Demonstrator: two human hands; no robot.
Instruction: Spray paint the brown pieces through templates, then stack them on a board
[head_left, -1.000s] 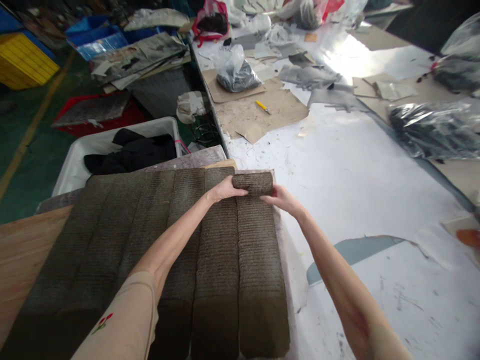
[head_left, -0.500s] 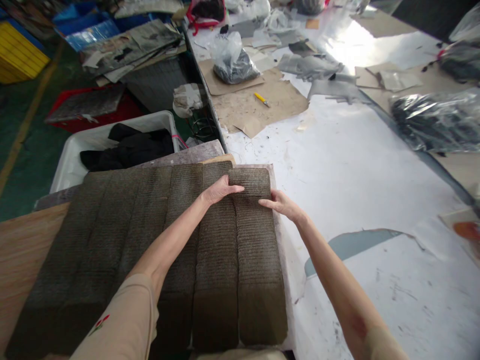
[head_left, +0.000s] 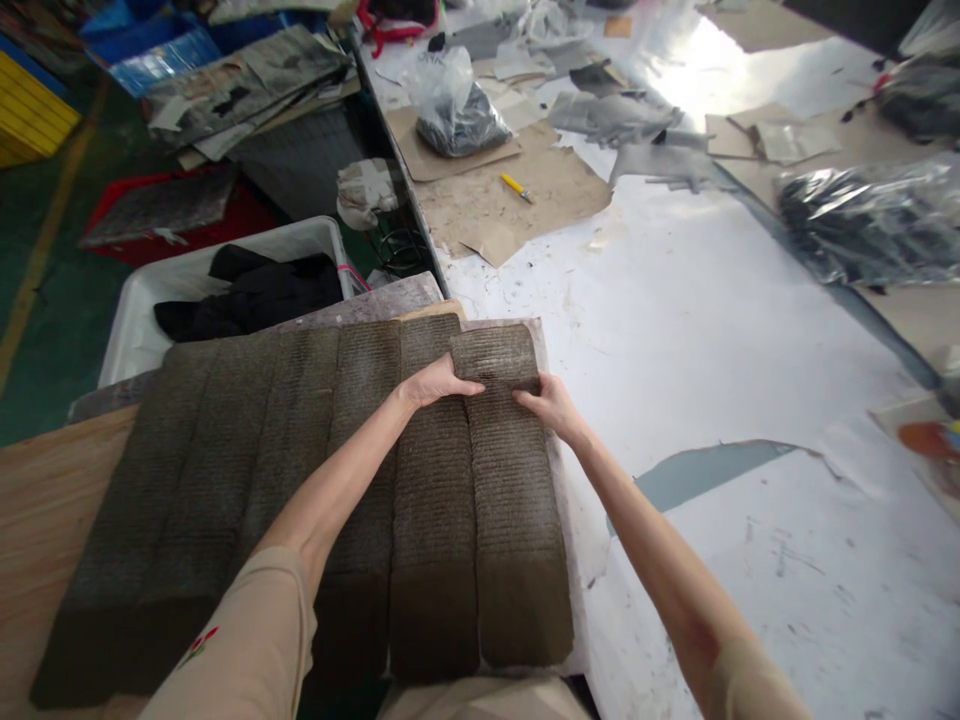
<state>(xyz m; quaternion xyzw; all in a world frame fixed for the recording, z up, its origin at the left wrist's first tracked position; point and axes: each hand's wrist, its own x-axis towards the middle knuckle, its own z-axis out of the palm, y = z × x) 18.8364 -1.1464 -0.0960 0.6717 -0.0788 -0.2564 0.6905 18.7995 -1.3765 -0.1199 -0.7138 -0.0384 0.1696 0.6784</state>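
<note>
Several rows of thin dark olive ribbed pieces (head_left: 300,480), packed on edge, lie side by side before me. My left hand (head_left: 437,384) and my right hand (head_left: 549,405) meet at the far end of the rightmost row (head_left: 517,540). The fingers of both hands dig into the row from either side. Between them they pinch off the far batch of pieces (head_left: 495,352), which stands slightly raised from the rest of the row. My beige sleeve shows at the bottom left.
The rows rest on a wooden board (head_left: 37,500) beside a white-covered table (head_left: 712,330). A white bin (head_left: 142,310) with black cloth stands behind the board. Farther off are a yellow knife (head_left: 516,187), bags of dark pieces (head_left: 457,115) (head_left: 870,225) and a red crate (head_left: 165,210).
Both hands have slid toward me along the rightmost row, so a thicker batch now lies beyond my fingers. The view has tilted down a little.
</note>
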